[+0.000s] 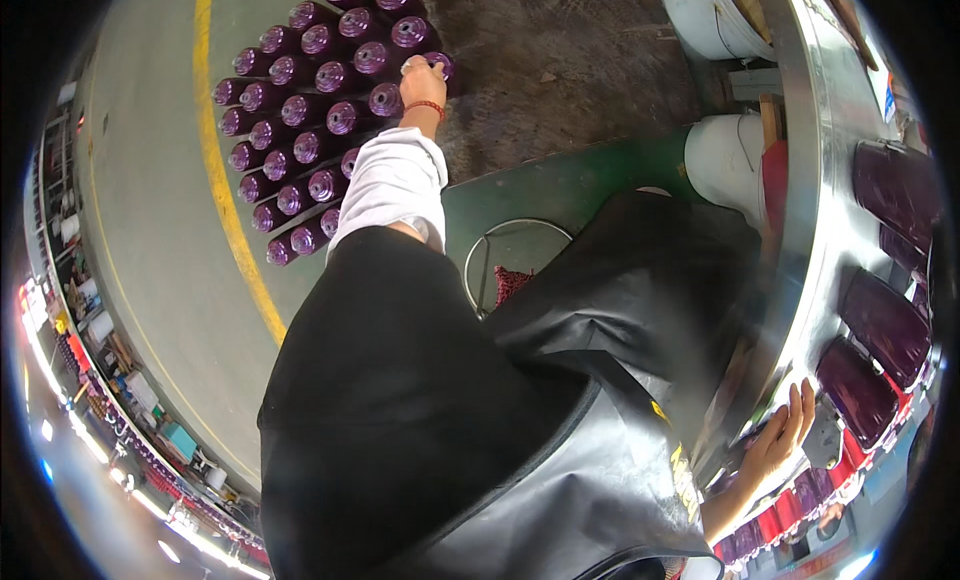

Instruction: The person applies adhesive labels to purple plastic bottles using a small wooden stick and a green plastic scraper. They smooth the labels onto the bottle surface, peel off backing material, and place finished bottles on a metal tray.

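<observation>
My left hand (423, 86), with a red bead bracelet at the wrist, reaches down to the floor. Its fingers close round the top of a glossy purple bottle-shaped vessel (441, 66) at the right end of a group. Several more purple vessels (344, 117) of the same kind stand upright in close rows beside it. At the lower right, my right hand (782, 435) lies against the edge of a metal bench (812, 280). Its fingers are stretched out and hold nothing. Larger-looking dark purple glossy vessels (858, 392) are on the bench near that hand.
A dark, worn floor sheet (560, 75) lies right of the rows. White buckets (722, 165) stand under the bench. A round metal stool frame (480, 265) is by my legs, under a black apron (620, 280). A yellow line (222, 190) runs along the floor.
</observation>
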Available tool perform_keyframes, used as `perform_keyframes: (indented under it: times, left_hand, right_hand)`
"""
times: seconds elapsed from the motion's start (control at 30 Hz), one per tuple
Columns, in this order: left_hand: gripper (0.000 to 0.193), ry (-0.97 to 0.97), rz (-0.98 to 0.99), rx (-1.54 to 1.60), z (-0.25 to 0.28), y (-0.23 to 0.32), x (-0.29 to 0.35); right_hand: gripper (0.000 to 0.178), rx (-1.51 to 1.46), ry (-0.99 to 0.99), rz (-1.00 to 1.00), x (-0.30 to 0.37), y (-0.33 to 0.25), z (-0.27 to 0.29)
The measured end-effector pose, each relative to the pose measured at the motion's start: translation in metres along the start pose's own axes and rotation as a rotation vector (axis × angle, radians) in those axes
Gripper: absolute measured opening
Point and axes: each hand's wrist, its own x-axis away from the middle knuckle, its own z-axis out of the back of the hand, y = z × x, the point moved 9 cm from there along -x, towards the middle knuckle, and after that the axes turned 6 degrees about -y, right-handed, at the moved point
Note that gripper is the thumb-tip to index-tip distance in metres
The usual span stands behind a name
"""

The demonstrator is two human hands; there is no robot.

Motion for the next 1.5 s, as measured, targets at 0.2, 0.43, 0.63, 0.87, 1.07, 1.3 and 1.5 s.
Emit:
perform_keyframes:
  times: [0.2, 0.43, 0.63, 0.87, 1.07, 1.3, 1.5]
  left_hand:
    - [0.051, -0.056, 0.148, -0.135, -0.022, -0.001, -0.012]
    - [0.049, -0.268, 0.134, -0.339, -0.049, -0.021, -0.008]
    - [0.058, -0.195, 0.230, -0.237, -0.021, 0.020, 0.006]
    - [0.034, -0.076, -0.717, 0.686, 0.088, 0.226, 0.109]
    - [0.035, -0.459, -1.471, 1.252, 0.300, 0.471, 0.330]
    - [0.089, -1.321, -1.810, 0.943, 0.351, 0.651, 0.531]
    - [0.040, -2.357, -0.704, 0.957, 0.232, 0.630, 0.616]
  right_hand:
    - [0.031, 0.105, -0.006, -0.235, 0.010, -0.002, 0.031]
    - [0.029, 0.047, 0.386, -0.143, 0.003, -0.017, 0.128]
    - [0.023, 0.237, 0.660, -0.140, -0.031, 0.013, 0.189]
    - [0.026, 0.070, 0.682, -0.190, -0.055, 0.109, 0.160]
    - [0.017, -0.129, 0.653, -0.106, -0.024, 0.074, 0.168]
    - [0.025, -1.122, 0.619, -0.261, 0.079, 0.155, 0.208]
    - [0.056, -1.128, 0.510, -0.671, 0.133, 0.199, 0.079]
